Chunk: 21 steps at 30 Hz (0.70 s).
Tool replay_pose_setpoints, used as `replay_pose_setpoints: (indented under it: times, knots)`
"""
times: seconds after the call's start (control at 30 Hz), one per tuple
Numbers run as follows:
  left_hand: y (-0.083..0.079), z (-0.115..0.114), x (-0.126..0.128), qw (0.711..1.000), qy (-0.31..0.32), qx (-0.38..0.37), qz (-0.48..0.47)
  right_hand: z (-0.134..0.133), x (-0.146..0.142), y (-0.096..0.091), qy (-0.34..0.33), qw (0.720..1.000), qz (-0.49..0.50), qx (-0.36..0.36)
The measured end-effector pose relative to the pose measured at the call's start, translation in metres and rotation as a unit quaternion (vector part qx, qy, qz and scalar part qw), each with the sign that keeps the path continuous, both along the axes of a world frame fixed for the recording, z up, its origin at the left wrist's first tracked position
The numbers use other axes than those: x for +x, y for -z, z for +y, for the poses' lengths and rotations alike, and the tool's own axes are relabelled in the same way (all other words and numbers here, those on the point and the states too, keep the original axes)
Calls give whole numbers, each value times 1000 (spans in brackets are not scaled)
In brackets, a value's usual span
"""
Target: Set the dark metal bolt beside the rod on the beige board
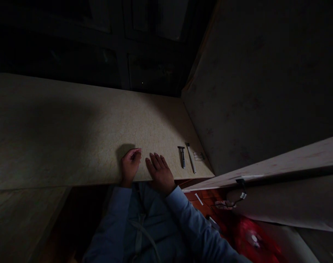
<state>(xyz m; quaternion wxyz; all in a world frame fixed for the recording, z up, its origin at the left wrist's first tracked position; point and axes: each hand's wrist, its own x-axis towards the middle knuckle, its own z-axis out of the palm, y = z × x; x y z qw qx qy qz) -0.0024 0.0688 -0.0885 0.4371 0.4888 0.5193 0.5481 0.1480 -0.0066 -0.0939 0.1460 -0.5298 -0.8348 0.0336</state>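
Both hands rest on the near edge of a pale speckled tabletop [73, 135] in dim light. My left hand [130, 164] lies with its fingers curled inward, and I cannot make out anything in them. My right hand [160, 171] lies flat beside it, fingers stretched forward and holding nothing. To the right of my right hand lie a dark razor [182, 156], a pale toothbrush [191, 157] and a small clear packet [199, 156], all apart from my hands.
A wall [265, 84] rises along the table's right side. Dark cabinets [144, 44] stand behind the table. A pale slanted board [265, 168] crosses the right foreground, with a red object [245, 233] on the floor below it.
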Motion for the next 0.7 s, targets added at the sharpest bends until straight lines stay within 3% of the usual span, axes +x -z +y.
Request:
replay_pose_setpoints:
  times: [0.7]
  knots:
    - [-4, 0, -1, 1000, -11, 2, 16, 0, 0, -6, -5, 1000, -2, -10]
